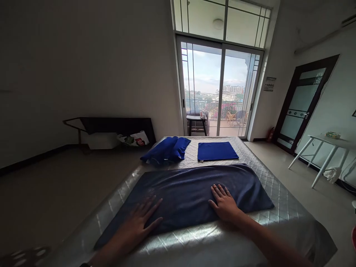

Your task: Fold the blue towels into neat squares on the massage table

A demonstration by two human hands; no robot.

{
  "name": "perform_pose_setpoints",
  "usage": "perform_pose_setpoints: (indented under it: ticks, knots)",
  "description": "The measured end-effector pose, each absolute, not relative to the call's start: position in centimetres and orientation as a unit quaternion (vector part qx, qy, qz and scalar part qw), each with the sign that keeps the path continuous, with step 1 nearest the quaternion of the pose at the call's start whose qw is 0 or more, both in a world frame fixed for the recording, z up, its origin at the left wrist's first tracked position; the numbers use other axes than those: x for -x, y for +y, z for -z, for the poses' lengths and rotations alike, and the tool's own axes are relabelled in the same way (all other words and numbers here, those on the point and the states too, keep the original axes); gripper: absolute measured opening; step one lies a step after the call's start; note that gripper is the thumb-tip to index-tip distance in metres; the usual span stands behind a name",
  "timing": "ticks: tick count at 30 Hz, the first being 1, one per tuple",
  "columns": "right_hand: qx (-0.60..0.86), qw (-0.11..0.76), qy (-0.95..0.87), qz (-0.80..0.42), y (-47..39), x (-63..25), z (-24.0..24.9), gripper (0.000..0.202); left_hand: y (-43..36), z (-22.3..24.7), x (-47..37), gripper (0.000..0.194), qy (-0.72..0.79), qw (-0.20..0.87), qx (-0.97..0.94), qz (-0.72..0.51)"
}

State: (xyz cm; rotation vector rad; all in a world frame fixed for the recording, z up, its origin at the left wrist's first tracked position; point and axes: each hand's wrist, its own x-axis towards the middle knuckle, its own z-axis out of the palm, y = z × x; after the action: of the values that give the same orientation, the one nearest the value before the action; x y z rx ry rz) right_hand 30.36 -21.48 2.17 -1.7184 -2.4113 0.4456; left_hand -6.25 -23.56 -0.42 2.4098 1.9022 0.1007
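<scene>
A dark blue cloth (183, 193), like a towel, is spread across a plastic-covered mattress (194, 241). My left hand (140, 218) lies on its left part with the fingers spread, slightly blurred. On the right part my right hand (224, 202) rests flat, palm down, fingers apart. Neither hand grips anything. Low wrinkles cross the cloth, and its far right edge is a little raised. Beyond it lies a flat, folded bright blue cloth (217, 151). To the left of that sits a bunched pile of blue cloths (167, 149).
A dark low frame (119, 128) with a white box (102, 141) and a printed bag (136, 139) stands by the left wall. Sliding glass doors (222, 89) are behind the mattress. At right are a white table (330, 139) and a dark-framed door (306, 104).
</scene>
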Motion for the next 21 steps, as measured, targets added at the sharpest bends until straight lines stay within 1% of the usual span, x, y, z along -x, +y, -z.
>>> perform_pose_setpoints:
  ticks: [3, 6, 9, 12, 15, 21]
  knots:
    - [0.607, 0.050, -0.783, -0.122, -21.4, -33.5, -2.2, 0.065, -23.7, 0.8, 7.7, 0.067, 0.626, 0.015, -0.779, -0.032]
    - [0.667, 0.019, -0.739, -0.091, -21.2, -38.9, -2.3, 0.062, -23.6, 0.9, 7.7, 0.065, 0.620, 0.009, -0.784, -0.038]
    - [0.718, 0.010, -0.693, -0.069, -20.9, -44.2, -2.0, 0.063, -23.6, 1.2, 7.6, 0.065, 0.619, 0.007, -0.784, -0.042]
    - [0.728, 0.021, -0.683, -0.053, -20.4, -47.1, -1.3, 0.064, -23.4, 1.7, 7.6, 0.065, 0.620, -0.001, -0.783, -0.049]
    - [0.714, 0.043, -0.697, -0.050, -20.3, -47.8, -0.5, 0.065, -23.5, 1.7, 7.8, 0.064, 0.621, -0.004, -0.782, -0.056]
    - [0.671, 0.075, -0.729, -0.118, -20.5, -49.8, -0.4, 0.063, -24.1, 0.5, 9.1, 0.061, 0.612, 0.032, -0.789, -0.044]
